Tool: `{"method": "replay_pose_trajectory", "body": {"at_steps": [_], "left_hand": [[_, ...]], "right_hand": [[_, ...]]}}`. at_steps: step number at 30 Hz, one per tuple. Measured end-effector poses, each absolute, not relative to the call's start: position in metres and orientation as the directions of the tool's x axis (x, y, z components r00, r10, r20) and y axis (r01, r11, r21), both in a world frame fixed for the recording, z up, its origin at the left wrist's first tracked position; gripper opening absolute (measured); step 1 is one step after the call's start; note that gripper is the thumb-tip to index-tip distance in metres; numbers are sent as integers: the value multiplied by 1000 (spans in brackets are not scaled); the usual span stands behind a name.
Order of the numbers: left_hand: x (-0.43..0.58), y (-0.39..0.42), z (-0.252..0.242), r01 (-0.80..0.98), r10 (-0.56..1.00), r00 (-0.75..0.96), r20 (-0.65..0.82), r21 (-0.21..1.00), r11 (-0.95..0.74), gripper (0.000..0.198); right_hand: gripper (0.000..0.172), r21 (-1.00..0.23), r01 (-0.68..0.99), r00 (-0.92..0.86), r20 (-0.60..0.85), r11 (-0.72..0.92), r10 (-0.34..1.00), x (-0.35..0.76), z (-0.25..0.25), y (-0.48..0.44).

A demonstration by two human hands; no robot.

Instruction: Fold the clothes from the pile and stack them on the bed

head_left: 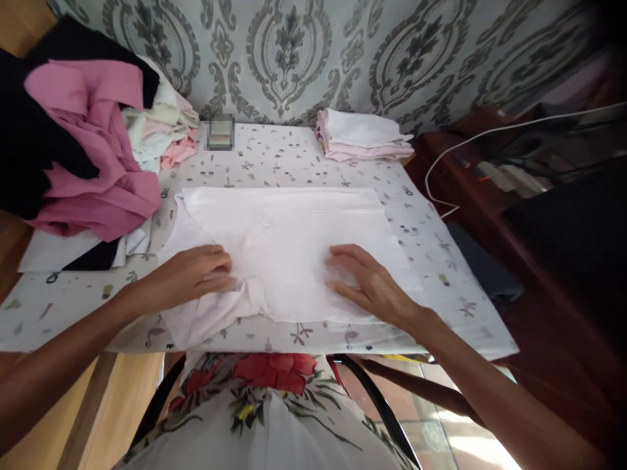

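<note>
Lap: a white garment (pixel 264 424), printed with red flowers and dark leaves, lay just below the front edge of the table (pixel 426 248).
Floor: tiles (pixel 435 434) showed at the lower right.
Left hand (pixel 189 274): it was palm down over the left part of the white cloth (pixel 294 248), the thumb parted from loosely bent fingers. Nothing showed gripped between them, though blur hid whether the tips touched the fabric.
Right hand (pixel 372 284): it faced the left one over the cloth's right half, thumb and fingers well parted, with nothing seen in the gap. Its tips were blurred too.
White cloth: it was spread across the front middle of the table, flat on the right, rumpled and turned over near the left hand.
Table cover: small printed motifs on white.
Clothes pile (pixel 102 150): black, pink and pale pieces were heaped loosely at the left.
Right side: dark red furniture (pixel 563 294) stood beside the table, a white cable (pixel 578 113) above it.
Folded stack (pixel 365 134): white on top, pinkish beneath, at the far right.
Pixelated block (pixel 221 132): near the far edge, contents unreadable.
Wall (pixel 289 52): grey medallion pattern.
</note>
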State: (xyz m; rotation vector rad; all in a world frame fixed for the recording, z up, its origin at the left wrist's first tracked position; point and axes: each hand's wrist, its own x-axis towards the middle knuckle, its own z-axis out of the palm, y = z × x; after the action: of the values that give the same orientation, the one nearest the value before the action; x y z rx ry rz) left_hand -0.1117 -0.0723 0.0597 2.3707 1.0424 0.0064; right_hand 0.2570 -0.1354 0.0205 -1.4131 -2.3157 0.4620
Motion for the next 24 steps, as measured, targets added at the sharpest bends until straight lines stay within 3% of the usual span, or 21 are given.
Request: {"method": "replay_pose_trajectory", "body": {"at_steps": [3, 9, 14, 17, 24], "left_hand": [[-125, -95, 63, 685, 621, 718, -314, 475, -552, 34], [-141, -133, 55, 667, 634, 744, -212, 289, -686, 48], [-141, -148, 62, 753, 700, 652, -292, 354, -554, 41], [-136, -149, 65, 829, 765, 531, -365, 411, -380, 26], [-126, -138, 64, 786, 841, 427, -333, 596, -163, 33]], "right_hand": [[36, -406, 833, -353, 134, 376, 926, 296, 18, -179], [32, -265, 906, -298, 153, 330, 942, 335, 16, -223], [26, -218, 917, -283, 236, 334, 930, 334, 15, -217], [24, -276, 909, -249, 247, 314, 937, 333, 16, -213], [19, -574, 815, -11, 120, 78, 993, 342, 19, -207]]}}
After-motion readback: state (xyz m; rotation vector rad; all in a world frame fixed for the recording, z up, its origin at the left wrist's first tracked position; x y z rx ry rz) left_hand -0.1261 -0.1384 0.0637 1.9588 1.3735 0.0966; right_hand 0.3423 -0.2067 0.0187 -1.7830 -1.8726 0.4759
